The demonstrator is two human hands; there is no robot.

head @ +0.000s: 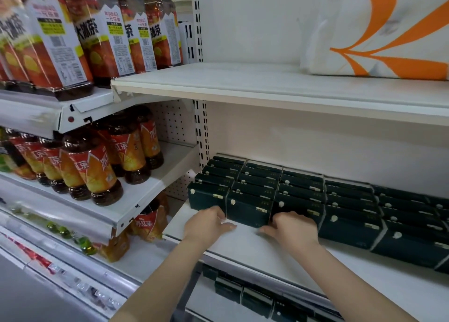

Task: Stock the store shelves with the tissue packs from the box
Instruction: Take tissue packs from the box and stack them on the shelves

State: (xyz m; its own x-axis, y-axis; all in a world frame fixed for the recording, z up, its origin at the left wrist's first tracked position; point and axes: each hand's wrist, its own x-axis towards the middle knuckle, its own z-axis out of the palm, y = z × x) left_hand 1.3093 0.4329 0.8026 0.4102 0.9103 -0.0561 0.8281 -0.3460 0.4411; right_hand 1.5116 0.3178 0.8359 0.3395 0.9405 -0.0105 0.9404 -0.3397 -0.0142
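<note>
Stocking looks well advanced: dark-green tissue packs (349,200) stand in rows across the middle shelf (243,246), left hand (206,223) and right hand (291,228) clasp the front pack (247,211) by its sides, front strip and upper shelf (243,83) mostly bare, box out of view.

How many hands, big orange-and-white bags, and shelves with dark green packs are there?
Hands: 2, the left hand and right hand, both gripping a dark green pack
Big orange-and-white bags: 1
Shelves holding dark green packs: 2, the middle shelf and lower shelf
Total: 5
</note>
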